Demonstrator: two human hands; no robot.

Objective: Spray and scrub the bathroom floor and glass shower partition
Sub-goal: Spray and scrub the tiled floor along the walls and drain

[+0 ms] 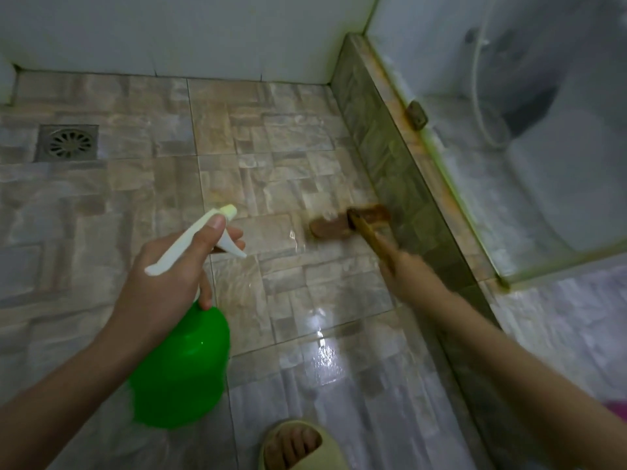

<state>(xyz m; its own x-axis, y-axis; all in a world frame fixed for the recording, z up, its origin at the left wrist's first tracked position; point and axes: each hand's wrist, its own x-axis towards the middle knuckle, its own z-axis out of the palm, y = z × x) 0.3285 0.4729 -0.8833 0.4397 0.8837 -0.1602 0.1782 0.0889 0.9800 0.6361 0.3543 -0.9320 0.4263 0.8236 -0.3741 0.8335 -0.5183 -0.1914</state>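
Right at 6 o'clock there's a foot in a slipper (pixel 294 443), cut off by the bottom edge. Around 7 o'clock is the green bottle (pixel 180 362). The plastic's opaque, so I can't tell how much is in it. The left hand (pixel 166 269) has it by the neck, fingers curled round, thumb laid along the white sprayer top and a fingertip on the trigger, with the nozzle aimed toward 1 o'clock.

The right hand (pixel 405 266) comes in from 4 o'clock and is badly blurred. It's wrapped on the handle of the brush (pixel 349 220), but the individual fingers are hard to make out. The brush head sits on the floor (pixel 101 205) near centre, just beside the curb (pixel 380 147). The tiles are wet and shiny toward 5 o'clock.

Further out there's a drain (pixel 68 142) at 10 o'clock. The glass (pixel 492 198) stands on the curb from 1 to 3 o'clock, held by a rusty clip (pixel 416 114). A hose (pixel 480 72) and some white shapes behind it are murky. A pink thing (pixel 621 407) is clipped off at 4 o'clock.
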